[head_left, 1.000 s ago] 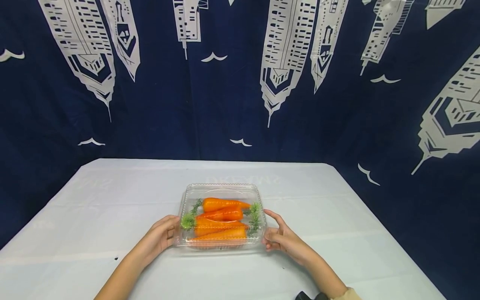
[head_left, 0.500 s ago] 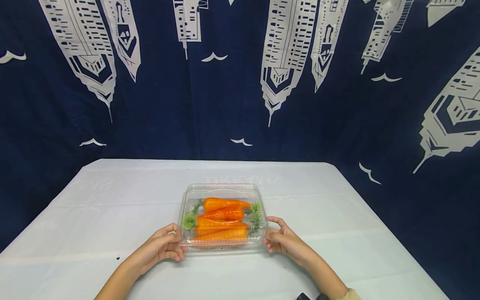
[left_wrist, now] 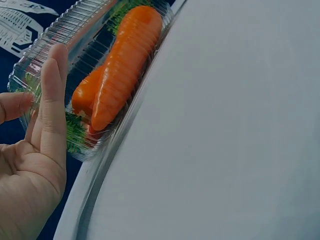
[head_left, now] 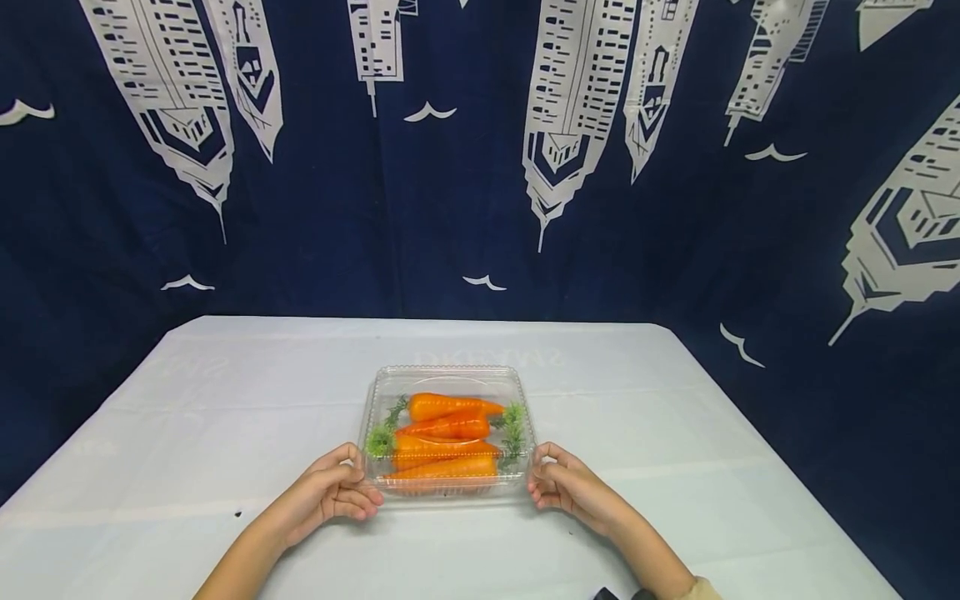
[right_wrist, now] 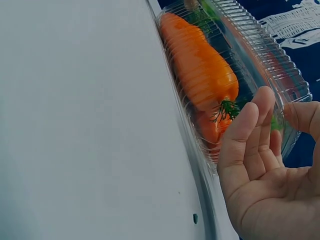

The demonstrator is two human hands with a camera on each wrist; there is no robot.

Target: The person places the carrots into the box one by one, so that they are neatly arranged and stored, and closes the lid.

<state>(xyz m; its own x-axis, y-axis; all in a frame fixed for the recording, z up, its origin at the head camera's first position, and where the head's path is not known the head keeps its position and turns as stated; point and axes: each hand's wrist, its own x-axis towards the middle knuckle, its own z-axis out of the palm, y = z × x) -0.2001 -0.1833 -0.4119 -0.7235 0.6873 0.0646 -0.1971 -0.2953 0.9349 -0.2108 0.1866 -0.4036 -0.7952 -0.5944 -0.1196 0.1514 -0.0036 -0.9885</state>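
Observation:
A clear plastic clamshell box (head_left: pixel 452 376) lies lid-on at the middle of the white table. Inside are several orange carrots (head_left: pixel 450 427) with green leafy tops (head_left: pixel 381 441). My left hand (head_left: pixel 330 492) pinches the box's near left corner, its lower fingers spread along the front. At the near right corner my right hand (head_left: pixel 567 490) pinches the rim between thumb and fingers. The left wrist view has the thumb (left_wrist: pixel 17 106) at the ribbed rim; the right wrist view shows the right thumb (right_wrist: pixel 300 116) against the rim too. Fingertips behind the plastic are partly hidden.
White cloth covers the table (head_left: pixel 225 417). A dark blue curtain (head_left: pixel 420 208) with white building prints hangs behind it and along the right. Small dark specks, one a crumb-like speck (head_left: pixel 237 514), lie on the cloth. A black object (head_left: pixel 606 594) shows by the right forearm.
My left hand has moved down from the box's left side to its near corner, fingers now at the front. The right index finger has drawn in lower toward the thumb. The box stays put.

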